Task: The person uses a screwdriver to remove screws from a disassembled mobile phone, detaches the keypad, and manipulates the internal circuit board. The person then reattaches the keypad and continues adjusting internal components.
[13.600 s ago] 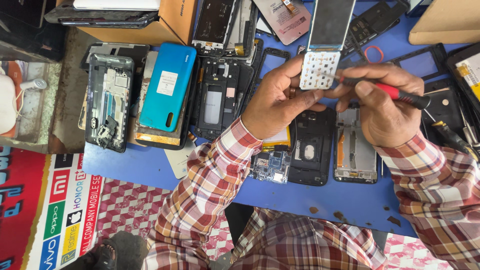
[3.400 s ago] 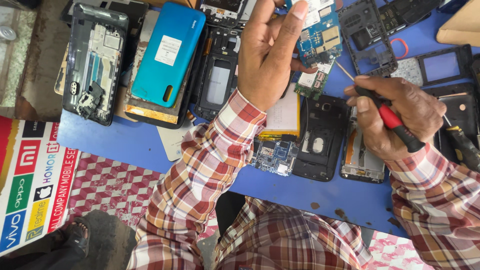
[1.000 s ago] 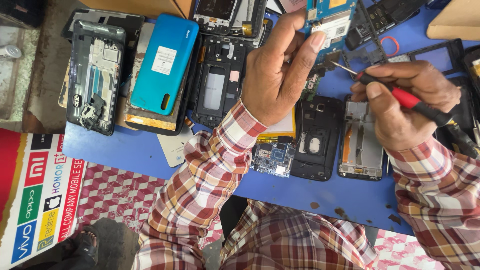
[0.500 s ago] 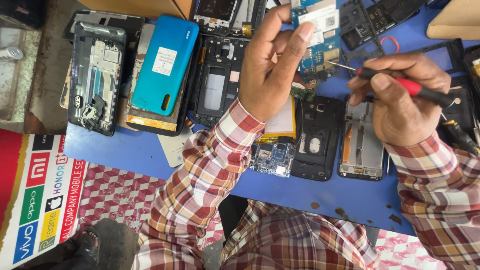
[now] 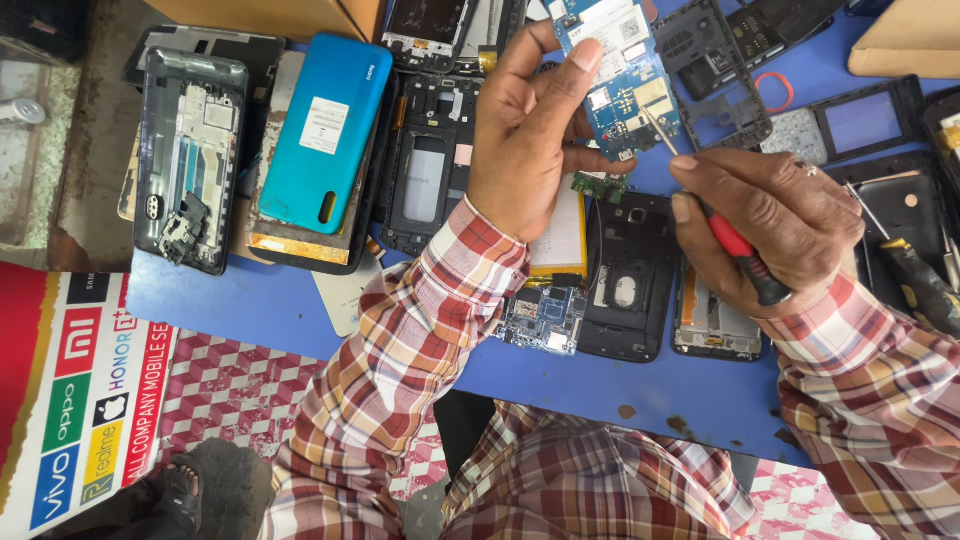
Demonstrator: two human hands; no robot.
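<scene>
Left hand (image 5: 530, 140) pinches the blue circuit board (image 5: 620, 70) by its edges, up off the bench (thin, light, probably fragile, so edges only). Right hand (image 5: 770, 225) is closed round a red-handled screwdriver (image 5: 735, 245), tip at the board.

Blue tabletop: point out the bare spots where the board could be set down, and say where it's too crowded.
Bare blue table shows along the near edge: left, below the grey phone frame and teal back cover, and below the small circuit board and black rear housing. The far side is crowded with frames and covers, around the left hand holding the blue circuit board, and the right hand.
</scene>
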